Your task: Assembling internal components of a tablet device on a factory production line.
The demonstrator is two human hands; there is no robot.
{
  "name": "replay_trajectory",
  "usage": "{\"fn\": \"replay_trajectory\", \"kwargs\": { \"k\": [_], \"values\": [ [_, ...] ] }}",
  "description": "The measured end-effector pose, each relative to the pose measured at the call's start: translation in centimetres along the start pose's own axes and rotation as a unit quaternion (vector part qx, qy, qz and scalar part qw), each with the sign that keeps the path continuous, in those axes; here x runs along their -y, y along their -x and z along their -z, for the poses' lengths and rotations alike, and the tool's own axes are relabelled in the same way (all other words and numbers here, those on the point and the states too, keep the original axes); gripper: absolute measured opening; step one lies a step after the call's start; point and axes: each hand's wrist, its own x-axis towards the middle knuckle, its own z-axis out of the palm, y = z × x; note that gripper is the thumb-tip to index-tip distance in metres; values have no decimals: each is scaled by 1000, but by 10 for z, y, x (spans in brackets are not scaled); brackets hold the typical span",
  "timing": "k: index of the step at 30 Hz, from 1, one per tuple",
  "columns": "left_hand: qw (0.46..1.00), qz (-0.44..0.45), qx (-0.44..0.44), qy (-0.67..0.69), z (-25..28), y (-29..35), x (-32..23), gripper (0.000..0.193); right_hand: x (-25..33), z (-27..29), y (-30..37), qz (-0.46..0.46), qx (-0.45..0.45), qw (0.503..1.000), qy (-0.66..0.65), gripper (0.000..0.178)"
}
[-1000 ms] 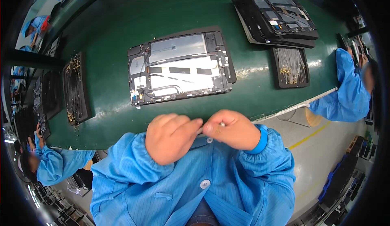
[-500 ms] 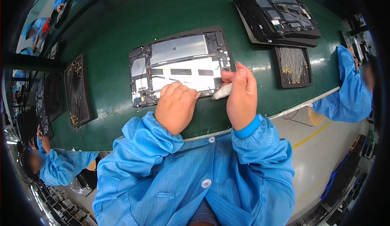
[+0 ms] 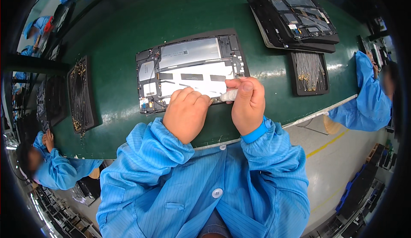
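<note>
An opened tablet-like device lies on a dark foam pad on the green bench, its silver battery and white panel facing up. My left hand rests at its lower edge with curled fingers, thumb and forefinger pinched by the frame; what they hold, if anything, is hidden. Close by, at the lower right corner, my right hand has bent, gathered fingers. A white finger cover on that hand points at the device's edge near my left fingertips. Whether anything small sits in its grip cannot be made out.
Similar opened devices are stacked at the back right. Below them stands a black tray of thin grey cables with gold ends. Another tray of dark cables sits at the left. Co-workers in blue are at both sides.
My right hand has moved slightly left and down, bringing the white-covered finger nearer my left fingertips. My left hand stays nearly in place. The co-worker at the lower left has shifted a little.
</note>
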Motion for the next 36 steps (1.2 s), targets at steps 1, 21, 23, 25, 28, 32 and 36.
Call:
{"fn": "replay_trajectory", "kwargs": {
  "k": [1, 21, 23, 25, 28, 32, 36],
  "values": [
    [1000, 1, -1, 0, -1, 0, 0, 13, 1, -1, 0, 1, 0, 1000, -9, 25],
    [999, -19, 24, 14, 0, 3, 8, 11, 30, -7, -20, 217, 231, 917, 243, 15],
    [999, -22, 25, -9, 4, 2, 6, 10, 25, -8, -18, 219, 247, 909, 256, 17],
    [999, -9, 43, 31, 9, -2, 9, 10, 22, -12, -17, 14, 106, 992, 64, 25],
    [994, -50, 74, -63, 28, -3, 33, 7, 34, 7, -30, -182, 47, 982, 4, 37],
    [933, 240, -199, -180, 63, 22, 82, 24, 17, 53, -27, -76, 179, 936, 293, 59],
    [828, 488, 80, 263, 61, 56, 65, 37, 18, 48, -22, -101, 239, 914, 312, 61]
  ]
}}
